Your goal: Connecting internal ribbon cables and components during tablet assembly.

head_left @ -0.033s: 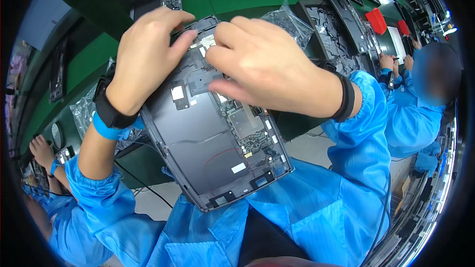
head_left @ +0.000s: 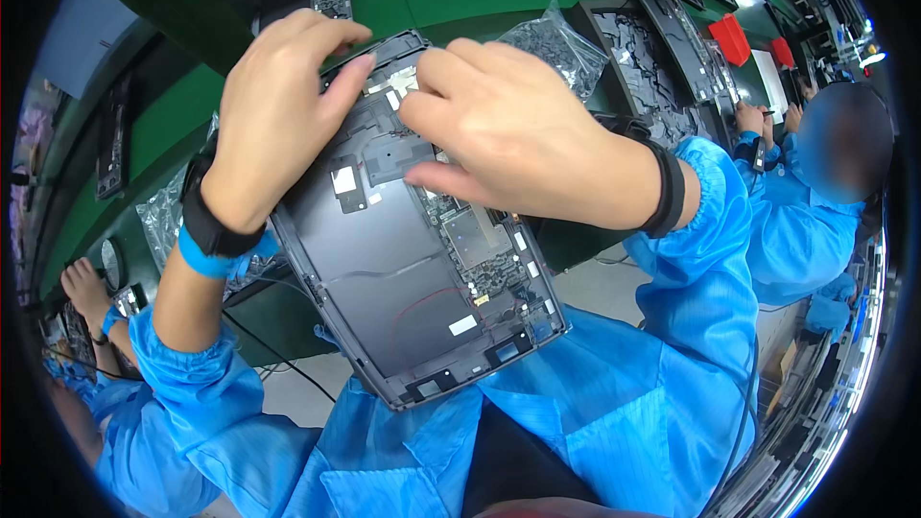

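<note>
An opened tablet-like device housing [head_left: 360,240] lies tilted in front of me, its inside facing up. A circuit board [head_left: 475,240] runs along its right side, with a flat dark panel on the left. My left hand [head_left: 283,105] hovers at the far left corner, thumb and forefinger apart with a gap between them. Over the far right part is my right hand [head_left: 508,125], its fingers curled inward and the thumb stretched along the housing. Whatever those curled fingertips hold is hidden. Black bands wrap both wrists, with a blue strap on the left one.
Clear plastic bags [head_left: 556,48] lie beyond the housing and to its left. A black tray [head_left: 624,67] and another opened housing [head_left: 676,38] stand far right, near red bins [head_left: 729,40]. Co-workers in blue sit on both sides. A black cable [head_left: 278,355] hangs at lower left.
My left hand has shifted slightly left, its thumb lifting away from the housing's parts. My right hand and the housing stay nearly the same. The co-worker's hand at far left has moved a little.
</note>
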Motion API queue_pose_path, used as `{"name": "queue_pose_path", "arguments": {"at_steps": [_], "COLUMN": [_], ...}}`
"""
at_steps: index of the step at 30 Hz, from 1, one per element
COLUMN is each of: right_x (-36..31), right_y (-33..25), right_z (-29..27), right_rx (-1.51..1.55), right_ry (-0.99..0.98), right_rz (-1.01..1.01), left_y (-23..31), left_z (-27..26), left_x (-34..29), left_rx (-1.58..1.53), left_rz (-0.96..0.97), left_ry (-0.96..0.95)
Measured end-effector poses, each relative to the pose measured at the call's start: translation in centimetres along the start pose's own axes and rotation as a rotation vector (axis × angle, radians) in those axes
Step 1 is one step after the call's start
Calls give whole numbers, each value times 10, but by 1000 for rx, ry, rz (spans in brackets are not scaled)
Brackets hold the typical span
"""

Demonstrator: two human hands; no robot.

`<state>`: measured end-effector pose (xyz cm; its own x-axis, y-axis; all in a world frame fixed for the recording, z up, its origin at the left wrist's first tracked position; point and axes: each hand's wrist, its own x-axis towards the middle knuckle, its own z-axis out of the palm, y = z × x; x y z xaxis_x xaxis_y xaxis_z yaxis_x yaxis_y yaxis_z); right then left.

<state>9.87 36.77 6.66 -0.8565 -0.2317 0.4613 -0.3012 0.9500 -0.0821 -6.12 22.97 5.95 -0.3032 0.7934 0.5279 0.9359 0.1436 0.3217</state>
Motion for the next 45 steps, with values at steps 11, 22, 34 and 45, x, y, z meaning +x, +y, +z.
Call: {"name": "queue_pose_path", "arguments": {"at_steps": [11,22,34,45], "right_x": [-13,-20,-25,-19], "right_y": [18,14,23,14], "right_z": [15,26,24,16], "right_rx": [339,-361,-446,-423], "right_ry": [209,496,291,134], "right_rz": [112,-416,-185,-164], "left_y": [23,9,-2,-1], "left_z": [-27,-23,11,27], "left_x": [-32,0,7,4], "left_rx": [-625,-718,-59,-11], "left_rz": [-436,-527,76,153], "left_ry": [-314,-526,-194,-42]}}
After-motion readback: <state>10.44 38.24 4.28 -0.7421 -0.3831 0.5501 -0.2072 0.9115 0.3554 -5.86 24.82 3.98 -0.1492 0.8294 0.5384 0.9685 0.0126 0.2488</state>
